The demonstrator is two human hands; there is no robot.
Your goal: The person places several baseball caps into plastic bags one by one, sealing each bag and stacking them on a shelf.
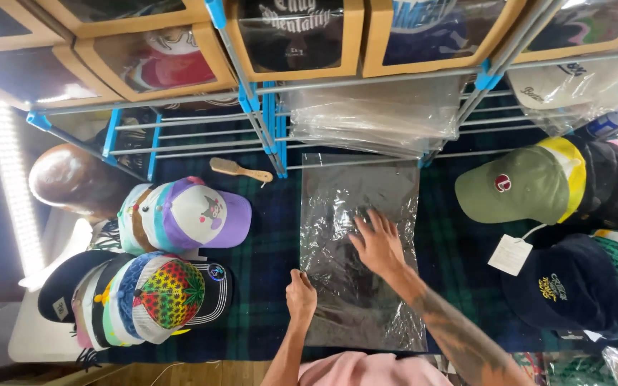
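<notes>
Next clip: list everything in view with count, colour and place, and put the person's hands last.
clear plastic bag: one, see-through, flat on the plaid cloth, centre.
plaid cloth: one, dark blue-green, covers the work surface.
stack of clear bags: one pile, see-through, on the rack shelf above centre.
wooden brush: one, tan, left of the flat bag's top.
purple cap: one, purple and white, tops a stack at left.
rainbow cap: one, multicolour, tops a stack at lower left.
green cap: one, olive, front of a row at right.
navy cap: one, dark blue, lower right.
paper tag: one, white, beside the navy cap.
cardboard boxes: several, tan with windows, top shelf.
left hand: at the bag's left edge.
right hand: flat on the bag.
</notes>
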